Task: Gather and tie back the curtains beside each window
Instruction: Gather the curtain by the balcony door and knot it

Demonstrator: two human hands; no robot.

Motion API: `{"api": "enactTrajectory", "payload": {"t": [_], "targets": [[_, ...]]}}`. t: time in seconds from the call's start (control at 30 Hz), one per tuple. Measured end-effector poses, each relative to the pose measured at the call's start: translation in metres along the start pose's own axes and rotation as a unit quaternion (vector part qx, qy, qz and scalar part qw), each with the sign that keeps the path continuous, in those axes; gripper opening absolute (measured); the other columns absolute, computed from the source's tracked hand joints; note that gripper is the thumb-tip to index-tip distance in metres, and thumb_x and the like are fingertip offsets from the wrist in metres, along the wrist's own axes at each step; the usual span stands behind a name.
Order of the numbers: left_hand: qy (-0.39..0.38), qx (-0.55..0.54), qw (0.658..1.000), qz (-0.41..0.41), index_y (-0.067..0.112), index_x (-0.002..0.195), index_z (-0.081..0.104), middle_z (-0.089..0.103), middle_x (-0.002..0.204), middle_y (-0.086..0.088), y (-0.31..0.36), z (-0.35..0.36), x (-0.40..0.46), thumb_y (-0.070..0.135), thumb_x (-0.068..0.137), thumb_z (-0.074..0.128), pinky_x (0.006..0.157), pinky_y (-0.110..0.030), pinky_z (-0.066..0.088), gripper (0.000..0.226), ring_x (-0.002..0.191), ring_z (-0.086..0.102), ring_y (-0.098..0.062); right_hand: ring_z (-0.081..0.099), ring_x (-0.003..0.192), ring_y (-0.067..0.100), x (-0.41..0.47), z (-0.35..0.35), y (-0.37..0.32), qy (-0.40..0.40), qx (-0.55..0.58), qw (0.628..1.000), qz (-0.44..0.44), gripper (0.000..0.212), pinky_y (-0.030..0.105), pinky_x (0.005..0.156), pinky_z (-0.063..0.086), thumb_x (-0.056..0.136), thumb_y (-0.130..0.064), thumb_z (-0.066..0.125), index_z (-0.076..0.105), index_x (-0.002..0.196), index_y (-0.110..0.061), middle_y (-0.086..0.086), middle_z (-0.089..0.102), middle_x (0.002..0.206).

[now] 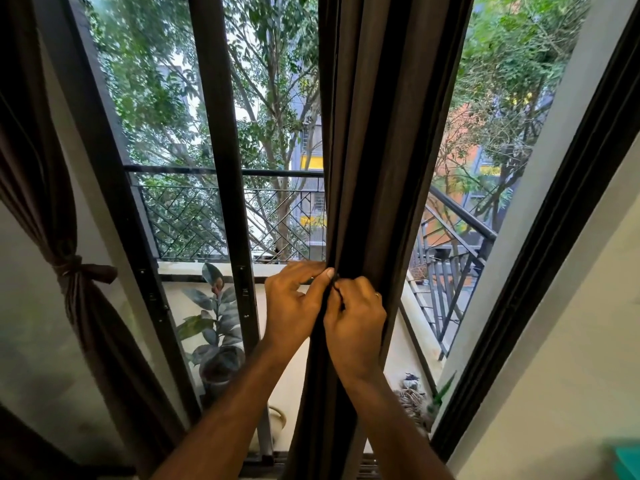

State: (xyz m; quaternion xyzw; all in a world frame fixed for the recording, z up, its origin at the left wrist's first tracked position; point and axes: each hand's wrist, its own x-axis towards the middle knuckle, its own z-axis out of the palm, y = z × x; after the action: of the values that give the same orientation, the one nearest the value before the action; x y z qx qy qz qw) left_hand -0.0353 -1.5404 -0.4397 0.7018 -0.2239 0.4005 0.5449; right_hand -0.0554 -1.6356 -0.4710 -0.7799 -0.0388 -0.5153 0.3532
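Note:
A dark brown curtain hangs gathered in narrow folds down the middle of the glass door. My left hand pinches its left edge between thumb and fingers at about waist height. My right hand grips the folds right beside it, fingers curled into the fabric, a ring on one finger. Both hands touch each other at the curtain's front. At the far left, a second brown curtain hangs bunched and bound by a knotted tie.
Black door frames stand left of the hands, with a white wall and dark frame on the right. Outside are a balcony railing, a potted plant, small pots and trees.

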Motion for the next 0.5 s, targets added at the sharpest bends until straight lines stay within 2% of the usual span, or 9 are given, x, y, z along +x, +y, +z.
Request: {"api": "enactTrajectory", "payload": {"t": [0.07,0.13,0.2,0.3,0.37,0.43,0.5], "targets": [[-0.009,-0.007,1.0,-0.002,0.013,0.087,0.079,0.073,0.084,0.013,0.003,0.0,-0.001,0.013,0.088,0.074,0.074,-0.037,0.058,0.006,0.082,0.07,-0.007,0.055,0.071,0.024,0.0,0.0,0.001,-0.002,0.004,1.0,0.004,0.021,0.035,0.072,0.043,0.094,-0.015,0.052,0.068,0.082,-0.008,0.005,0.058,0.079],[-0.021,-0.009,1.0,-0.005,0.013,0.084,0.078,0.072,0.081,0.01,0.006,0.0,-0.001,0.02,0.086,0.077,0.073,-0.028,0.055,0.007,0.079,0.069,-0.009,0.055,0.071,0.022,-0.001,-0.001,0.001,-0.007,0.012,1.0,0.006,0.022,0.036,0.071,0.046,0.096,-0.015,0.051,0.068,0.085,-0.007,0.004,0.058,0.079],[-0.015,0.003,1.0,-0.001,0.012,0.078,0.075,0.068,0.075,0.007,0.007,0.001,0.001,0.015,0.086,0.078,0.068,-0.021,0.05,0.01,0.073,0.065,-0.008,0.058,0.073,0.02,0.0,-0.003,0.0,-0.029,0.037,0.999,0.0,0.023,0.037,0.072,0.049,0.098,-0.018,0.052,0.072,0.092,-0.007,0.002,0.059,0.082],[0.0,0.027,1.0,0.002,0.009,0.07,0.067,0.062,0.069,0.005,0.003,0.0,0.004,0.008,0.09,0.072,0.063,-0.025,0.049,0.021,0.067,0.06,-0.009,0.065,0.086,0.015,-0.002,-0.016,0.002,-0.045,0.091,0.995,-0.014,0.015,0.036,0.079,0.054,0.095,-0.016,0.066,0.078,0.103,-0.01,-0.002,0.067,0.093],[0.005,0.049,0.999,0.007,0.006,0.07,0.064,0.062,0.071,0.002,-0.002,-0.003,0.005,0.01,0.091,0.069,0.064,-0.022,0.048,0.022,0.069,0.06,-0.012,0.063,0.096,0.015,-0.004,-0.03,0.004,0.001,0.097,0.995,0.027,0.019,0.025,0.087,0.052,0.089,-0.019,0.077,0.075,0.106,-0.011,0.0,0.065,0.103],[0.011,0.069,0.998,0.008,0.005,0.073,0.064,0.062,0.075,0.001,-0.007,-0.006,0.006,0.01,0.09,0.067,0.068,-0.013,0.045,0.018,0.073,0.06,-0.011,0.057,0.102,0.012,0.0,-0.037,0.009,0.035,0.092,0.988,0.118,0.035,0.012,0.087,0.046,0.086,-0.026,0.083,0.065,0.114,-0.015,-0.001,0.055,0.114],[0.003,0.078,0.997,0.012,0.007,0.075,0.064,0.061,0.077,0.002,-0.008,-0.007,0.005,0.008,0.089,0.067,0.068,-0.012,0.045,0.014,0.075,0.06,-0.011,0.055,0.1,0.011,0.005,-0.035,0.016,0.041,0.082,0.981,0.171,0.043,0.017,0.084,0.05,0.085,-0.027,0.083,0.058,0.119,-0.018,-0.003,0.053,0.115]]}}
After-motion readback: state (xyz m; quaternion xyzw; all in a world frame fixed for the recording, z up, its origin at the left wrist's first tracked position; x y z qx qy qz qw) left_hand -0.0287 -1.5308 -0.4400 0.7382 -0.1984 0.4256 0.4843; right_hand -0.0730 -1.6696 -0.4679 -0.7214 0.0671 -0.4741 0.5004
